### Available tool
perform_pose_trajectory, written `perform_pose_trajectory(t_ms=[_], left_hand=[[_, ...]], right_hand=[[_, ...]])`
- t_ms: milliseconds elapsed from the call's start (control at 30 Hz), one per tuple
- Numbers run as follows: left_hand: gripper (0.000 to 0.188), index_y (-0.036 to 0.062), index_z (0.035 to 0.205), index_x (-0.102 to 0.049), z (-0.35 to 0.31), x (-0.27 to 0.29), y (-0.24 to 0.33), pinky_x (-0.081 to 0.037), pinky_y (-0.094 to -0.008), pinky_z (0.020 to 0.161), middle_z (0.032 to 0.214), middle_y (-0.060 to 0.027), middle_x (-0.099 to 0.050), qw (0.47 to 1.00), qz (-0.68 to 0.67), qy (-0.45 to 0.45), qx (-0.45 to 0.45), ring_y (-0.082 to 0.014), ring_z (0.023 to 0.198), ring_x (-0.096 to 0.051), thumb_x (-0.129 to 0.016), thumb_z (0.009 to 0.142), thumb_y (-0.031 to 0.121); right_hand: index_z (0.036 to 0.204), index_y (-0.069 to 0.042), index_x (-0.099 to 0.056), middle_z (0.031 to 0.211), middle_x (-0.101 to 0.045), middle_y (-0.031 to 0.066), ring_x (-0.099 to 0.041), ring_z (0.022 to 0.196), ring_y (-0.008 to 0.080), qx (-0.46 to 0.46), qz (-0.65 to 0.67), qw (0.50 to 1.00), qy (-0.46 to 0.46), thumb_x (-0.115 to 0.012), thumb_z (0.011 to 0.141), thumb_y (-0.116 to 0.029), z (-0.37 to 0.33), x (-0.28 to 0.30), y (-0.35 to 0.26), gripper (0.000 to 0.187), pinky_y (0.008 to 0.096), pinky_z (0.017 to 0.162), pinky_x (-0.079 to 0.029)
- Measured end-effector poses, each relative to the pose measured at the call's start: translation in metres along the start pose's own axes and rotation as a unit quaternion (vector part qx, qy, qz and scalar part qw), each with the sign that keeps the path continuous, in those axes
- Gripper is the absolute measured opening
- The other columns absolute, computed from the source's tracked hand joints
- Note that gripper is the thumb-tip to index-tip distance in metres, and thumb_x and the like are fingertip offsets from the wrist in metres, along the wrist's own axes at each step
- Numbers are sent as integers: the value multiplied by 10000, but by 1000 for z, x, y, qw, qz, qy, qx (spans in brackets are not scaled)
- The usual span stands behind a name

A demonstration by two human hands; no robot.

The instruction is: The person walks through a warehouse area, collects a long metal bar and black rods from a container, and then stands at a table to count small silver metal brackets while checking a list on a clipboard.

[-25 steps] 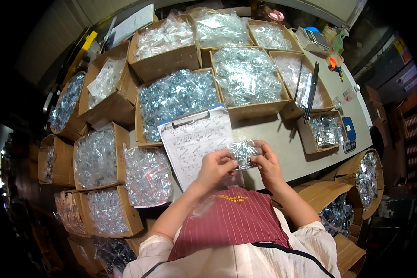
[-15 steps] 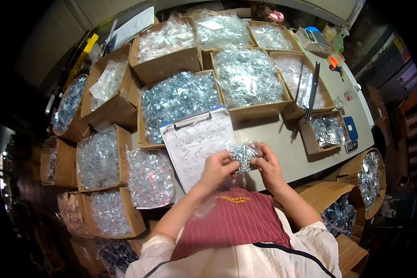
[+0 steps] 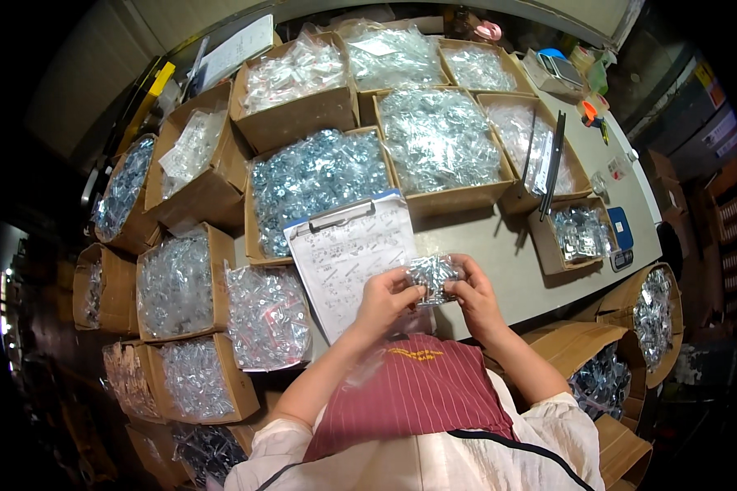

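Observation:
A small clear plastic bag of shiny metal parts is pinched between both hands just above the grey table edge. My left hand grips its left side. My right hand grips its right side, fingers curled over the top. Just left of the hands a clipboard with a printed sheet lies tilted on the table. An empty clear bag hangs below my left wrist against the red striped apron.
Several cardboard boxes of bagged silver hardware ring the table: one behind the clipboard, one further right, a small one at right, more stacked lower left. A blue calculator sits at the right edge.
Both hands keep hold of the small bag and have shifted only slightly; the fingers have worked a little along its top edge.

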State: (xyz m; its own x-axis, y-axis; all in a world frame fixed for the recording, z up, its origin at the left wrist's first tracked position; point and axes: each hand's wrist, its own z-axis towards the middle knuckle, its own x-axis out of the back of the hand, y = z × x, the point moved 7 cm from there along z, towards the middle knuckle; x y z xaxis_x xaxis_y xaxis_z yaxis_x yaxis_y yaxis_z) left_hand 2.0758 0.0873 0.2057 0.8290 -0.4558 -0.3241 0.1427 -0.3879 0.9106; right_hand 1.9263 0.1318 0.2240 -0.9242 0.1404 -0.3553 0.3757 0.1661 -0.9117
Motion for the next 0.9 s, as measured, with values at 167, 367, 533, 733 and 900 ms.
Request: perform_pose_trajectory(t_ms=[167,367,533,733,900], left_hand=[[281,-39,1107,-661,0,1,-1,-508,-227,656,939,-64,-692,1000,-5,-1,0,-96,765,-628,-686,851,74],[286,-42,1092,-664,0,1,-2,-505,-221,626,915,-63,-694,1000,-6,-1,9,-92,732,-630,-702,845,98],[270,-39,1073,-668,-1,3,-2,-489,-216,566,875,-62,-690,1000,25,12,-1,-87,687,-625,-703,843,98],[253,-32,1056,-674,-1,4,0,-468,-206,545,826,-42,-682,998,56,26,-10,-74,647,-600,-699,839,94],[226,-35,1032,-681,-3,3,5,-454,-219,545,810,-48,-682,998,49,40,-20,-75,642,-587,-689,844,90]], right_hand=[[1289,-8,-478,1028,-582,29,-520,850,76,4,1,1000,5,-563,843,-55,0,0,2,456,219,737,-415],[1281,-6,-484,1051,-582,38,-541,919,93,-3,3,1000,-4,-550,847,-46,0,1,7,441,234,798,-432],[1281,-7,-485,1101,-582,52,-547,984,109,-6,-6,1000,-14,-542,847,-37,0,1,11,438,247,847,-438],[1293,-7,-475,1105,-582,53,-546,1003,113,-8,-5,1000,-10,-527,850,-19,0,0,13,447,251,863,-441],[1294,-8,-473,1109,-582,51,-552,995,113,-18,-7,1000,-14,-522,852,-15,-1,-1,17,444,251,863,-448]])
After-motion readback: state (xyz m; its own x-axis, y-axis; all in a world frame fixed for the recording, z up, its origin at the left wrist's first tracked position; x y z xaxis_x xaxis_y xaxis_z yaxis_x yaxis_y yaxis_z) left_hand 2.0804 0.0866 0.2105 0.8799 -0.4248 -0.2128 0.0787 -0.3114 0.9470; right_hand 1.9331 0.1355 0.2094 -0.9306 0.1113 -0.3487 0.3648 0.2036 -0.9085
